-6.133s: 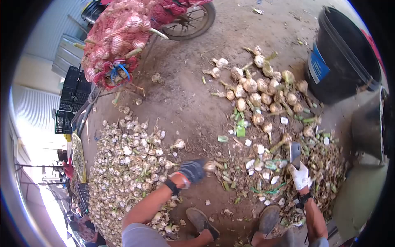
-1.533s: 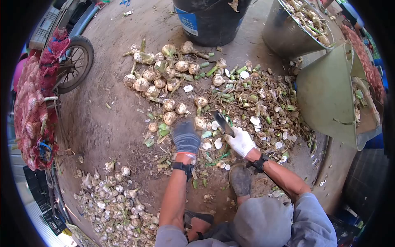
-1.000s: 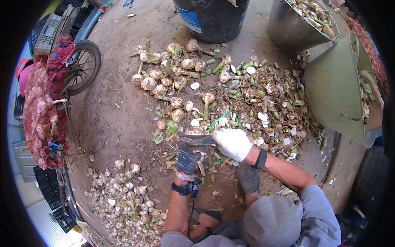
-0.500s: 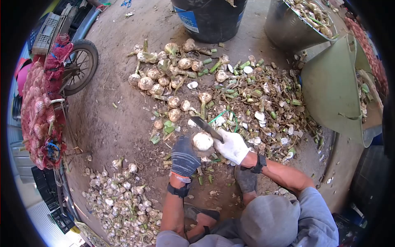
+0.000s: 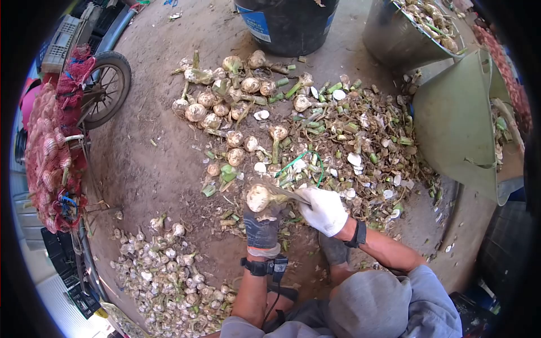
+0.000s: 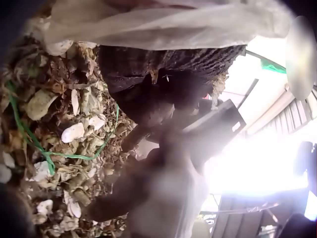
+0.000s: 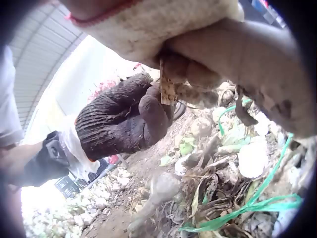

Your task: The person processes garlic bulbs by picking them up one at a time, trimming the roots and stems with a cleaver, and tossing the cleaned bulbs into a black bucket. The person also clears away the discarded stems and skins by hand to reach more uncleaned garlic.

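Note:
In the head view my left hand (image 5: 262, 230), in a dark striped glove, grips a garlic bulb (image 5: 258, 198) with its pale round end up and its stem pointing right. My right hand (image 5: 325, 212), gloved in white, holds a flat-bladed knife (image 5: 291, 194) whose blade lies against that stem. The left wrist view shows the blade (image 6: 218, 123) beside the dark glove, partly washed out by glare. From the right wrist, a dirty blade (image 7: 167, 89) sticks out between white-gloved fingers (image 7: 198, 74), close to the dark glove (image 7: 121, 119); the bulb is mostly hidden there.
Untrimmed garlic bulbs (image 5: 217, 104) lie ahead, beside a heap of cut stems and husks (image 5: 366, 132) with green twine (image 5: 322, 169). Trimmed garlic (image 5: 169, 270) is piled lower left. Around stand a black bucket (image 5: 287, 28), a metal pail (image 5: 389, 39), a green tub (image 5: 451, 124) and red mesh sacks (image 5: 48, 155).
My head view has swung right. The left hand picked a bulb off the ground, the knife crossed it, baring a white face, then the bulb turned and the blade moved to its stem.

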The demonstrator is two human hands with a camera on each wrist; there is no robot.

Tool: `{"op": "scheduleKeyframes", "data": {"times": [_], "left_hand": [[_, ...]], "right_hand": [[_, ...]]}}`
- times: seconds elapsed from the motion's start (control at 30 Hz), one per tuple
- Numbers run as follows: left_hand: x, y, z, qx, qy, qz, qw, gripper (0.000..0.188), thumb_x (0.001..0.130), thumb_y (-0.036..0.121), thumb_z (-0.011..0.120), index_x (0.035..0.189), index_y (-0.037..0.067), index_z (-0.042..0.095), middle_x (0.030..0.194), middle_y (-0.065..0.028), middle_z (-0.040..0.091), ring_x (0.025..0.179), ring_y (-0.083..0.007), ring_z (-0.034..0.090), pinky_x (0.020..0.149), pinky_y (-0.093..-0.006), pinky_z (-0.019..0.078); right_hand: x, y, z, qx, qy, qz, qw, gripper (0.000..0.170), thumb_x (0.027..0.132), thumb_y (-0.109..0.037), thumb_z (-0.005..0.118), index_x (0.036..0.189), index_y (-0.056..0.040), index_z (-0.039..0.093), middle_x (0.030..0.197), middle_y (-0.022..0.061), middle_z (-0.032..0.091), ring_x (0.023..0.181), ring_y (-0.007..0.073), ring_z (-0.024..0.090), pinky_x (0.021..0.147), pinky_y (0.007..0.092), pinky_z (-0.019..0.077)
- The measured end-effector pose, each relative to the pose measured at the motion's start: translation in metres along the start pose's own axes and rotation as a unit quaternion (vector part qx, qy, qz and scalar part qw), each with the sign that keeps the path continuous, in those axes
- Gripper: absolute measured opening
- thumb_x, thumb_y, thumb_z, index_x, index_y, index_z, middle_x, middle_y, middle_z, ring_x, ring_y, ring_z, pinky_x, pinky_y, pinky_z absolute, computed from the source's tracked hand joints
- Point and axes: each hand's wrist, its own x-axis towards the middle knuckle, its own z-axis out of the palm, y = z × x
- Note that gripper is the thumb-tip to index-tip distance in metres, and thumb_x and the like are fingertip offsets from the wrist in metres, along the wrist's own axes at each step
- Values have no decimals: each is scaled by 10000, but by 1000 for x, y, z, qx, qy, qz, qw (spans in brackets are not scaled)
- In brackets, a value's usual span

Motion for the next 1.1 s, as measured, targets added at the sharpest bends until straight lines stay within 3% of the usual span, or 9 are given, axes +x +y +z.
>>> {"op": "scheduleKeyframes", "data": {"times": [0.23,0.37,0.43,0.47,0.57,0.63,0.77,0.93,1.1], "left_hand": [[-2,-11,16,-314,37,-81,945,282,942,65,664,1209,-1,603,1003,-111,707,854,-189,700,786,-327,603],[-4,7,24,-503,-35,-131,853,390,909,49,684,1282,53,571,1083,-54,677,935,-188,653,869,-377,583],[-9,8,22,-361,-37,-2,932,454,867,47,700,1300,77,564,1085,-19,668,954,-180,631,888,-364,564],[-8,-9,-3,-5,17,81,997,481,834,32,707,1294,57,569,1119,-29,674,989,-171,640,898,-344,551],[-8,13,-13,105,-37,9,994,510,840,121,787,1292,6,579,1183,-73,678,1056,-171,649,905,-319,539],[-7,13,-18,103,-68,12,992,498,889,172,763,1317,10,566,1195,-79,676,1055,-173,652,906,-325,545],[-13,26,-16,123,-123,22,985,422,1010,282,630,1326,9,568,1226,-94,667,1070,-179,651,918,-338,552],[-21,-1,-17,-6,-87,-55,995,359,991,203,632,1289,4,599,1198,-113,681,1059,-199,656,912,-361,554],[-20,7,-12,46,-97,-38,994,442,897,130,731,1298,0,596,1174,-99,699,1031,-195,668,917,-364,548]], "right_hand": [[-13,12,16,11,58,21,998,139,891,-99,586,989,-95,685,789,153,657,705,362,664,641,429,543],[-14,47,46,1,54,123,991,131,930,-166,605,1001,-90,684,831,171,694,766,374,691,680,440,554],[-18,51,37,-7,29,180,983,143,948,-162,595,1027,-86,687,856,172,701,789,370,699,690,426,562],[-18,46,28,9,32,147,989,136,945,-158,600,1017,-80,685,862,169,700,789,367,697,685,419,562],[-4,31,-2,7,80,7,997,106,905,-129,619,978,-69,667,828,144,680,750,349,685,655,405,558],[5,15,-21,-76,4,-124,989,115,858,-105,633,968,-76,642,763,121,643,699,334,670,622,409,551],[21,5,-33,-157,-102,-191,964,210,791,-97,659,996,-75,622,757,111,631,709,328,671,596,434,545],[17,2,-31,-153,-106,-200,962,212,778,-85,650,983,-61,601,753,112,623,703,322,672,584,428,547],[10,10,-21,-130,-80,-199,968,102,852,-122,602,932,-60,604,741,140,630,673,345,673,555,445,549]]}}
